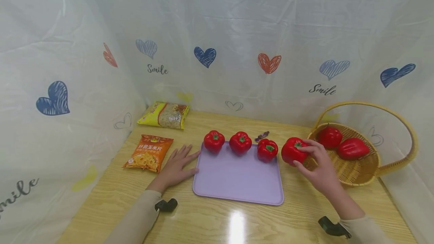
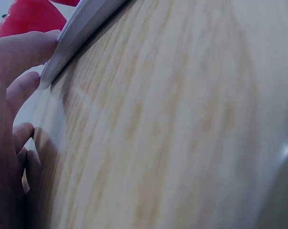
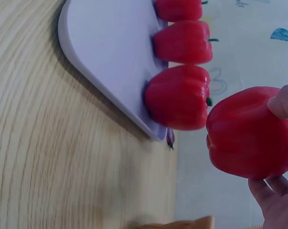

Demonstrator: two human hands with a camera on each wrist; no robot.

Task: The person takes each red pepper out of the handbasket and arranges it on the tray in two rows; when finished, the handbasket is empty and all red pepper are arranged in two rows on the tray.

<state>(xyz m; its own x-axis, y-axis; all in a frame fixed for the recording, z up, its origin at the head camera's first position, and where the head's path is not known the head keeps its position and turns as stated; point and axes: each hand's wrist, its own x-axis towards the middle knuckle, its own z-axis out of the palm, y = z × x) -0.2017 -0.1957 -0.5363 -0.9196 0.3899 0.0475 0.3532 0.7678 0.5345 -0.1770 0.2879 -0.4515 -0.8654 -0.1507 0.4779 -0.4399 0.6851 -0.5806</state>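
Note:
A lilac tray (image 1: 237, 183) lies on the table with three red bell peppers along its far edge: one on the left (image 1: 214, 142), one in the middle (image 1: 240, 143) and one at the right corner (image 1: 267, 150). My right hand (image 1: 320, 168) grips another red bell pepper (image 1: 294, 151) between thumb and fingers, just right of the tray. In the right wrist view this held pepper (image 3: 251, 133) appears raised above the table. My left hand (image 1: 178, 166) rests beside the tray, fingers extended, thumb and a finger touching its left rim.
At the right stands a wicker basket (image 1: 352, 172) with a tall handle, holding two red items, one roundish (image 1: 330, 137) and one longer (image 1: 353, 148). An orange snack bag (image 1: 149, 153) and a yellow bag (image 1: 164, 115) lie at the left. A small purple thing (image 1: 262, 136) sits behind the tray.

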